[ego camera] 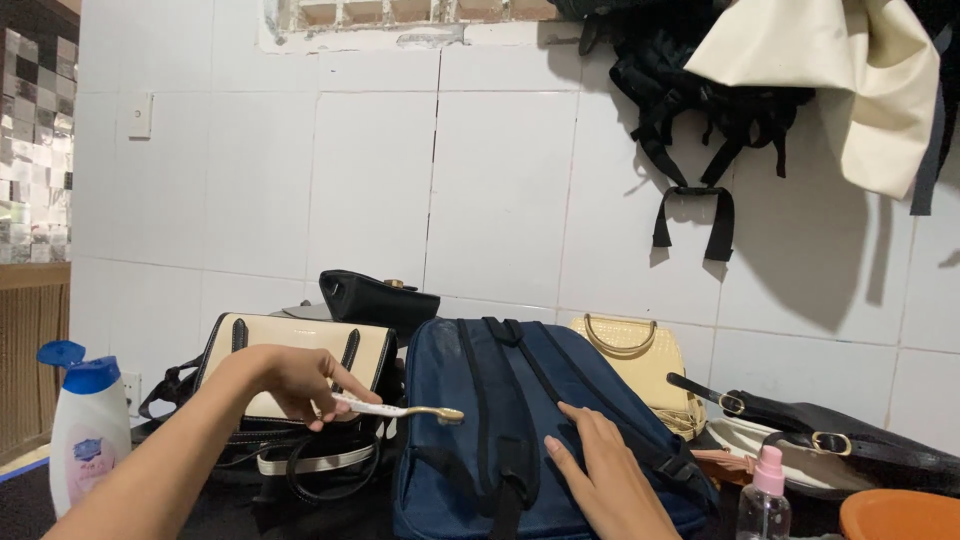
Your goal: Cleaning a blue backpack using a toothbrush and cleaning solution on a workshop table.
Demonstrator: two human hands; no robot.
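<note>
My left hand (300, 385) pinches a white toothbrush (400, 410) by its handle, bristle head poised at the upper back panel of the navy backpack (470, 400), which stands upright in front of me among other bags. My right hand (605, 470) lies flat and open on the panel, gripping nothing, steadying the fabric beside a black strap (495, 390). Judged best: keep the cloth taut under my palm, work short strokes with light pressure, and avoid snagging the strap
</note>
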